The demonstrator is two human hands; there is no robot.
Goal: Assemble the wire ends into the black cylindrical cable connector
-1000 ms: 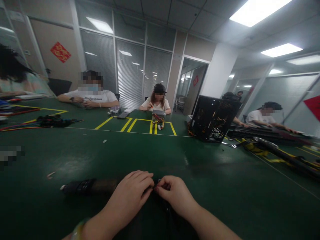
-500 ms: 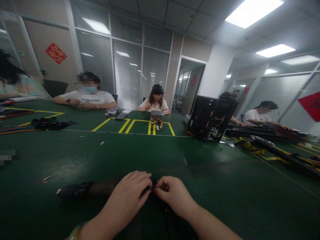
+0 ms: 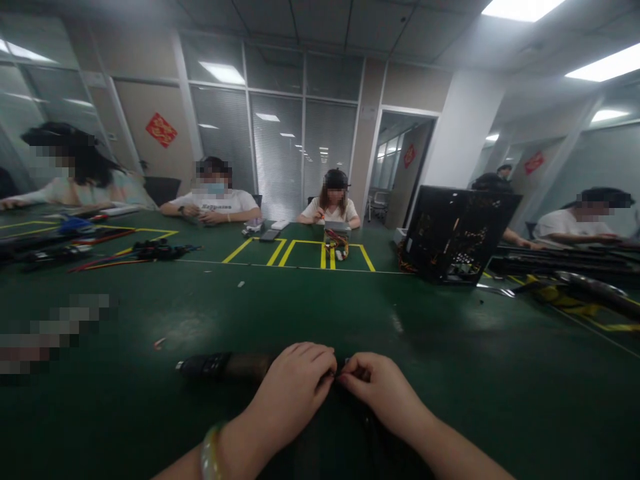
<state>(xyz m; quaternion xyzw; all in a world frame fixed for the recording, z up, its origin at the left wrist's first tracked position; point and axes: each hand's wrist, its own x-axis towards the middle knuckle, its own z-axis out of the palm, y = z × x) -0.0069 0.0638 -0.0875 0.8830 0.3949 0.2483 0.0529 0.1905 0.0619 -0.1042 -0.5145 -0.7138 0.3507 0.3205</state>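
Note:
A dark, thick rod-shaped object with a brownish middle, a black banded end and a small silver tip lies across the green table in front of me. My left hand is curled over its right part, fingers bent and closed. Beside it my right hand pinches thumb and forefinger together, close to the left fingertips. Whatever sits between the fingertips is too small and dark to make out. Below my right hand a dark strand hangs toward me, hard to see in the shadow.
Farther off on the green table stands a black computer case. Bundled cables lie at the left, dark parts at the right. A small power supply with coloured wires sits before a seated person. Several other people work around the table.
The view has turned to the left, so everything sits farther right in the picture. Both hands keep nearly the same pose, close together at the rod-shaped object.

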